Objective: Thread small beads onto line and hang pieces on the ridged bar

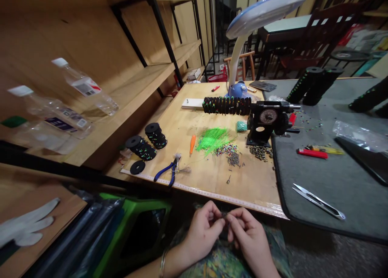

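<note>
Wooden workbench point(251, 185), above the hands at lower centre.
Left hand point(201, 235) and right hand point(250, 239) are closed, pinching a small item point(224, 215), too small to identify.

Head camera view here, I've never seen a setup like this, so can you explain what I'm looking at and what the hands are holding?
This picture comes from a camera worn on a person's head, looking forward and down. At the bottom, the left hand and right hand pinch something small and dark between their fingertips; it is too small to identify. Ahead lies a wooden workboard with a measuring tape along its edge. On it stand a black metal machine with a round dial, carrying a row of black discs, plus bright green strands, blue-handled pliers and scattered small beads. To the right, a grey mat holds thread snips.
</note>
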A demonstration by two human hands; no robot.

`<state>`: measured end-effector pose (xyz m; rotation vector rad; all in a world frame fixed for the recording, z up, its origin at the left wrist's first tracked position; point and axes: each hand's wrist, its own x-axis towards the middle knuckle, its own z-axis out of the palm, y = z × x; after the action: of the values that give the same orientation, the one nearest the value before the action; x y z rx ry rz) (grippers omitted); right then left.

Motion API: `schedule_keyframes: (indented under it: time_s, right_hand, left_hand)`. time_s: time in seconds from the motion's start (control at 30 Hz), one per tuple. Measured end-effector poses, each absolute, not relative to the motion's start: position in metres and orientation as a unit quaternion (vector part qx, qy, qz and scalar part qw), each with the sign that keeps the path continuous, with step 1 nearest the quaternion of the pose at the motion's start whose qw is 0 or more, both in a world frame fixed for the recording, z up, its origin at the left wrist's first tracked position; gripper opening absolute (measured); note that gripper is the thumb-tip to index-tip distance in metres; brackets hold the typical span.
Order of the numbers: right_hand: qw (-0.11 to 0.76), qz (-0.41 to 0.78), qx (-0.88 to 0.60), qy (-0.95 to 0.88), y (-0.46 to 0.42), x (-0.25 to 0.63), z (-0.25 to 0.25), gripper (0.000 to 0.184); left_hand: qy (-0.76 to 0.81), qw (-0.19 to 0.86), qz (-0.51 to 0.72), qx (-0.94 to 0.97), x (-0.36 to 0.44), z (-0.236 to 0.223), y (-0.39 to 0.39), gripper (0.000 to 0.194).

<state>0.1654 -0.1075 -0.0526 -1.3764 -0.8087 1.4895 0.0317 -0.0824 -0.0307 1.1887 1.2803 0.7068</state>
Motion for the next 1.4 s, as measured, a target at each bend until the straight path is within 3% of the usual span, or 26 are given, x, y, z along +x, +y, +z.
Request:
schedule_keyframes:
  time_s: [0.33,0.63,0.87,1.2,1.4]
  right_hand:
    - [0.463,0.571,-0.558,-0.385,-0.107,0.168,-0.059,0.042]
    - [0.483,0.579,-0.538,-0.377,-0.111,0.169,-0.062,0.04]
    - [0.485,0.591,-0.538,-0.354,-0.113,0.168,-0.065,0.037]
    - [0.461,0.395,-0.568,-0.557,-0.123,0.176,-0.061,0.024]
    - [0.465,0.341,-0.561,-0.594,-0.123,0.174,-0.059,0.021]
  left_hand:
    - [0.545,0.512,0.313,0.585,0.032,-0.034,-0.084,0.016]
    - [0.462,0.736,0.326,0.373,0.035,-0.028,-0.081,0.038]
    - [0.49,0.724,0.314,0.371,0.033,-0.028,-0.078,0.032]
    - [0.525,0.692,0.314,0.383,0.03,-0.035,-0.08,0.028]
    - [0.54,0.673,0.317,0.394,0.03,-0.037,-0.08,0.025]
